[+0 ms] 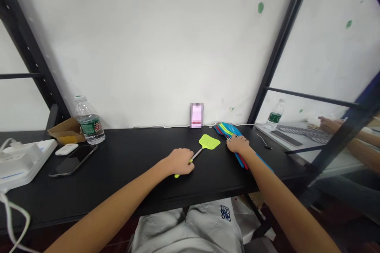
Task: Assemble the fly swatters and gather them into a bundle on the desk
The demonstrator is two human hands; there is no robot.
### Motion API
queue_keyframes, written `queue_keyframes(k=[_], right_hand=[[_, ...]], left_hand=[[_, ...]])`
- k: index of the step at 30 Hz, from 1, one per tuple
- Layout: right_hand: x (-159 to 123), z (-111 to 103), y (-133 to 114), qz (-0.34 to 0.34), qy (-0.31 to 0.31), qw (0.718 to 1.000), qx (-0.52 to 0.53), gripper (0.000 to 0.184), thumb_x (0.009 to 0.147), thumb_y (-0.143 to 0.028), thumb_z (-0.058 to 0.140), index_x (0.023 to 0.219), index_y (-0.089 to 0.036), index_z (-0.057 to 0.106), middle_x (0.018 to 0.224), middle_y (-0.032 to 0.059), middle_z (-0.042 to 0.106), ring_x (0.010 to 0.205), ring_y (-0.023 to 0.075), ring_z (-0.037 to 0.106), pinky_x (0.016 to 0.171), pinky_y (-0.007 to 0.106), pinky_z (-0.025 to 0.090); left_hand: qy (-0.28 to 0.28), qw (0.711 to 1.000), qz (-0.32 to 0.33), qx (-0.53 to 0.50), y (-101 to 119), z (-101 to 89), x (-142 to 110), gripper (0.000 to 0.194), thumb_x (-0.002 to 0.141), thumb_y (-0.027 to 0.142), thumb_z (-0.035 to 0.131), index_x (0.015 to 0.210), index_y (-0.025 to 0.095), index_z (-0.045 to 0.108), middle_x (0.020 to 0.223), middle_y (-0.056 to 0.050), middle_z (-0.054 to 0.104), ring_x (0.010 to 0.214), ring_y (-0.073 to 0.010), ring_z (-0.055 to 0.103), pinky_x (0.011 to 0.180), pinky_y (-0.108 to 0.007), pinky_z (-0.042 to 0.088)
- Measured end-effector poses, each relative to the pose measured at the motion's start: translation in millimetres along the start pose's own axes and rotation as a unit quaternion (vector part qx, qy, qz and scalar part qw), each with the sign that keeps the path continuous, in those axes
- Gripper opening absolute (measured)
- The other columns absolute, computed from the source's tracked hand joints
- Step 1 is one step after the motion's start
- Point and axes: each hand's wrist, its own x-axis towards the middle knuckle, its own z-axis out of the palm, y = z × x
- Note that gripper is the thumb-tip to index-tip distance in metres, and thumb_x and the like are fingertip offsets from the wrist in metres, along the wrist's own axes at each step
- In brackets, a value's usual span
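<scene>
A yellow-green fly swatter (209, 142) lies over the middle of the black table, its head pointing away to the right. My left hand (180, 161) is closed around its handle, whose end sticks out below the fingers. To the right sits a stack of fly swatters (230, 128) in blue, red and yellow-green, heads toward the wall and handles toward me. My right hand (237, 144) rests on the stack near the necks, fingers curled over it. Its fingertips are partly hidden, so how firmly it grips I cannot tell.
At the left are a water bottle (90, 124), an open cardboard box (67, 130), a white case (67, 149), a dark phone (74, 161) and a white power strip (26, 164). A blurred upright screen (196, 116) leans on the wall. Another person's hand (331, 125) shows beyond the right frame.
</scene>
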Motion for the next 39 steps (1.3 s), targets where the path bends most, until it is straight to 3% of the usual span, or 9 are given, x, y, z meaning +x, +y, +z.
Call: queue_keyframes(k=[3, 5, 8, 12, 15, 18, 21, 26, 39], right_hand=[[-7.7, -5.9, -15.7, 0.024, 0.056, 0.998, -0.005, 0.056, 0.092, -0.038, 0.042, 0.132, 0.002, 0.05, 0.137, 0.0389, 0.04, 0.125, 0.0471, 0.042, 0.094, 0.058, 0.028], [-18.0, -15.0, -34.6, 0.022, 0.121, 0.992, 0.007, 0.048, 0.091, -0.027, 0.042, 0.124, 0.003, 0.056, 0.135, 0.0385, 0.043, 0.123, 0.046, 0.045, 0.094, 0.056, 0.029], [-35.5, -32.2, -72.1, -0.059, 0.186, 0.978, 0.074, 0.045, 0.094, -0.028, 0.035, 0.119, 0.0, 0.06, 0.125, 0.0321, 0.053, 0.116, 0.0388, 0.051, 0.091, 0.048, 0.036], [-54.3, -40.4, -119.9, -0.111, 0.181, 0.97, 0.119, 0.047, 0.097, -0.037, 0.031, 0.114, -0.005, 0.061, 0.117, 0.0257, 0.059, 0.11, 0.0339, 0.053, 0.089, 0.043, 0.039], [-61.2, -31.2, -136.6, -0.174, 0.174, 0.96, 0.135, 0.043, 0.099, -0.034, 0.028, 0.111, -0.009, 0.061, 0.115, 0.0217, 0.06, 0.109, 0.03, 0.053, 0.091, 0.04, 0.037], [-57.6, -20.5, -131.8, -0.201, 0.165, 0.954, 0.15, 0.04, 0.099, -0.033, 0.031, 0.108, -0.011, 0.062, 0.113, 0.02, 0.061, 0.11, 0.0289, 0.053, 0.093, 0.04, 0.036], [-42.2, -14.7, -114.0, -0.169, 0.124, 0.951, 0.227, 0.034, 0.096, -0.034, 0.038, 0.1, -0.012, 0.064, 0.105, 0.0181, 0.065, 0.103, 0.0277, 0.058, 0.085, 0.035, 0.039], [-15.2, -8.4, -90.5, -0.158, 0.088, 0.935, 0.304, 0.029, 0.094, -0.034, 0.044, 0.089, -0.016, 0.066, 0.091, 0.0124, 0.069, 0.091, 0.0233, 0.062, 0.072, 0.029, 0.039], [-13.0, -2.5, -97.6, -0.226, 0.045, 0.882, 0.411, 0.033, 0.09, -0.044, 0.049, 0.081, -0.018, 0.066, 0.088, 0.0087, 0.071, 0.084, 0.0203, 0.064, 0.067, 0.026, 0.04]], left_hand=[[-0.004, 1.0, 0.001, 0.0, -35.0, -11.8, -11.5, 0.008, 0.075, 0.028, 0.051, 0.076, 0.022, 0.054, 0.09, -0.007, 0.064, 0.083, -0.0252, 0.062, 0.075, -0.035, 0.047], [0.002, 0.999, -0.032, 0.007, -52.2, -16.2, -13.5, 0.007, 0.076, 0.028, 0.05, 0.076, 0.022, 0.052, 0.088, -0.005, 0.062, 0.081, -0.0227, 0.06, 0.073, -0.033, 0.045], [0.026, 0.998, -0.065, 0.004, -68.1, -15.8, -12.3, 0.017, 0.083, 0.039, 0.047, 0.079, 0.022, 0.05, 0.088, -0.004, 0.059, 0.078, -0.0204, 0.058, 0.071, -0.03, 0.042], [0.043, 0.998, -0.047, -0.023, -81.0, -9.9, -11.4, 0.022, 0.088, 0.042, 0.043, 0.079, 0.022, 0.048, 0.087, -0.003, 0.057, 0.081, -0.0189, 0.056, 0.072, -0.028, 0.041], [0.041, 0.997, -0.056, -0.046, -93.0, -7.0, -12.1, 0.018, 0.087, 0.036, 0.045, 0.079, 0.021, 0.048, 0.087, -0.003, 0.056, 0.08, -0.0172, 0.054, 0.074, -0.027, 0.04], [0.061, 0.994, -0.07, -0.053, -107.4, -4.3, -11.7, 0.012, 0.085, 0.03, 0.047, 0.079, 0.021, 0.049, 0.085, -0.003, 0.056, 0.079, -0.0173, 0.053, 0.074, -0.027, 0.04], [0.084, 0.992, -0.079, -0.053, -119.4, 0.0, -9.7, 0.005, 0.083, 0.022, 0.047, 0.081, 0.02, 0.051, 0.083, -0.003, 0.057, 0.078, -0.0181, 0.053, 0.071, -0.028, 0.04], [0.088, 0.991, -0.086, -0.058, -125.7, 5.3, -6.9, 0.019, 0.079, 0.012, 0.044, 0.09, 0.019, 0.057, 0.088, -0.005, 0.06, 0.084, -0.0191, 0.056, 0.076, -0.029, 0.043], [0.091, 0.988, -0.108, -0.06, -116.7, 4.7, -7.5, 0.009, 0.087, 0.019, 0.045, 0.082, 0.019, 0.052, 0.091, -0.008, 0.061, 0.084, -0.0201, 0.056, 0.074, -0.03, 0.042]])
